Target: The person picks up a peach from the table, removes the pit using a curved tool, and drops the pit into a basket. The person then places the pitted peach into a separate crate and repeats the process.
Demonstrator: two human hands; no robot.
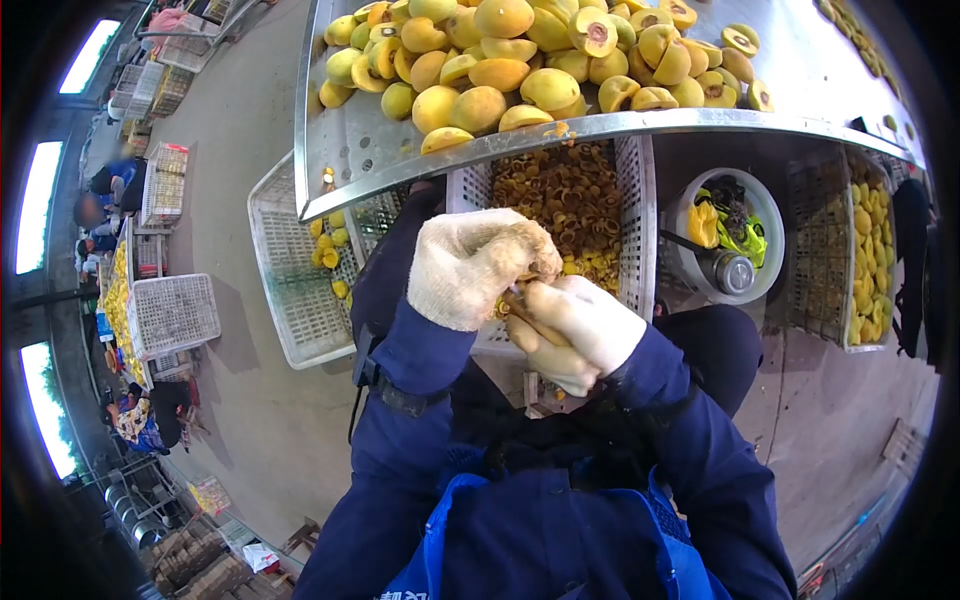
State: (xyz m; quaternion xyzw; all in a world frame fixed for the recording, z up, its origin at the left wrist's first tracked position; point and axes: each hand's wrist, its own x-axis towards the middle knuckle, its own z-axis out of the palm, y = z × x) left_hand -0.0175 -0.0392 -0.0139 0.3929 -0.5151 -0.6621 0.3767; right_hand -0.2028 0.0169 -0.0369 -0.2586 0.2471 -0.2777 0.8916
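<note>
Yellow fruit (pixel 478 108) on table (pixel 800 75), brown scraps (pixel 580 200) in crate (pixel 637 205)

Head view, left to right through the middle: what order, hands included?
Background crate → white floor crate → left hand → right hand → white bucket → fruit-filled crate.

Whitish gloves (pixel 455 275) meet navy sleeves (pixel 425 350), with a black forearm band (pixel 405 402) and bright-blue straps (pixel 436 535).

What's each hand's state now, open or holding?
Left hand: closed, curled; what it holds, if anything, can't be told.
Right hand: closed; contents, if any, hidden.
</note>
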